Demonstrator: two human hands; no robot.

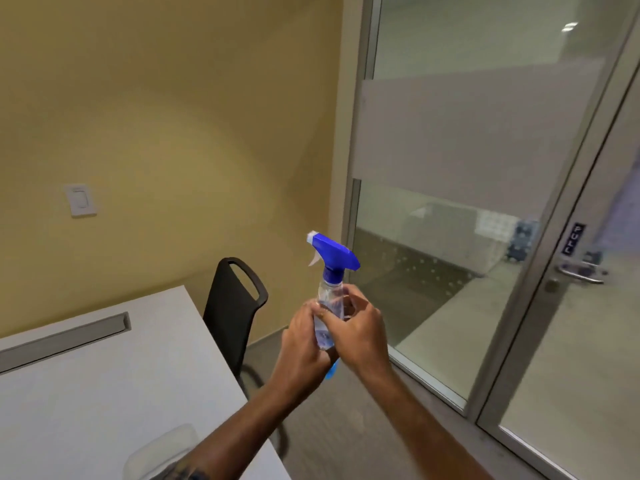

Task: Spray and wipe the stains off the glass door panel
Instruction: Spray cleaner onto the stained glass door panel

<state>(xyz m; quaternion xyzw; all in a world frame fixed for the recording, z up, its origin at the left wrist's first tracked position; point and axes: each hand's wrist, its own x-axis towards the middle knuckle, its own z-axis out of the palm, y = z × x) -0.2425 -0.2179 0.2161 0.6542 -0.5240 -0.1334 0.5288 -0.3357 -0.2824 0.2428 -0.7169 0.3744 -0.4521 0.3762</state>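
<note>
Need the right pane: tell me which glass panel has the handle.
The rightmost panel, with a metal handle on its frame; the panel left of it has only a frosted band.

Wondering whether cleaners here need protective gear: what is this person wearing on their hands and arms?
No gloves: the left hand and right hand are bare, and both forearms show no sleeves or watch. A dark marking, perhaps a tattoo, sits on the left forearm at the picture's bottom edge.

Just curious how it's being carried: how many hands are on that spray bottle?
2. The left hand grips the spray bottle from the left; the right hand curls round its clear body from the right. No other hand shows.
</note>
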